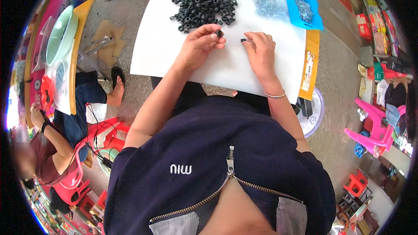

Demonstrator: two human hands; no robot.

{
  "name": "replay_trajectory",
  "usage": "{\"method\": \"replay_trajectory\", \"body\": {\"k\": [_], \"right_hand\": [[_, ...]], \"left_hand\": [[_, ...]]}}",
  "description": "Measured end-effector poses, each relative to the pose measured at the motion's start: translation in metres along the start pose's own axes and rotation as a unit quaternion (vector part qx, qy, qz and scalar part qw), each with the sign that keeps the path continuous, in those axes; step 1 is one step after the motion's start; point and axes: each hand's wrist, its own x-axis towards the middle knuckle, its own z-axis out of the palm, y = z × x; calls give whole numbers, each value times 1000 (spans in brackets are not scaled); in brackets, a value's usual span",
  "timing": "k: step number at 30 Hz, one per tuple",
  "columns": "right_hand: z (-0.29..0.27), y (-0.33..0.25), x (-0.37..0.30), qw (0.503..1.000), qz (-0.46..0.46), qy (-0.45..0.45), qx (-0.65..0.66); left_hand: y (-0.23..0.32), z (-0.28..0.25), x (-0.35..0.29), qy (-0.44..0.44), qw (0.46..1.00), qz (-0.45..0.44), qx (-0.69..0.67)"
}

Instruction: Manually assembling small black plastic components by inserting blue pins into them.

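Note:
My left hand pinches a small black ring-shaped plastic part between thumb and fingers, just above the white tabletop. To its right, the thumb and index finger of my right hand are closed on a smaller black piece, low over the table. A heap of similar black plastic parts lies beyond my left hand. Small clear bluish pieces are scattered on the tabletop beyond my right hand.
A blue basket with more clear pieces stands at the table's far right corner. At left, another person sits by a table holding a pale green basin. Pink and red stools stand at right.

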Motion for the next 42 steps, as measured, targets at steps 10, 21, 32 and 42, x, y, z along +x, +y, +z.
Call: {"method": "replay_trajectory", "body": {"k": [10, 21, 32, 42], "right_hand": [[-2, 33, 39, 1000, -15, 10, 0], [1, 10, 47, 955, 147, -64, 247], [-2, -49, 36, 901, 151, -137, 383], [-1, -51, 34, 939, 98, -119, 307]], "left_hand": [[1, -4, 2, -17, 1000, 1, -7], [6, 1, -1, -7, 1000, -6, -12], [4, -4, 1, 1, 1000, -18, -12], [2, 0, 1, -26, 999, 7, 25]]}}
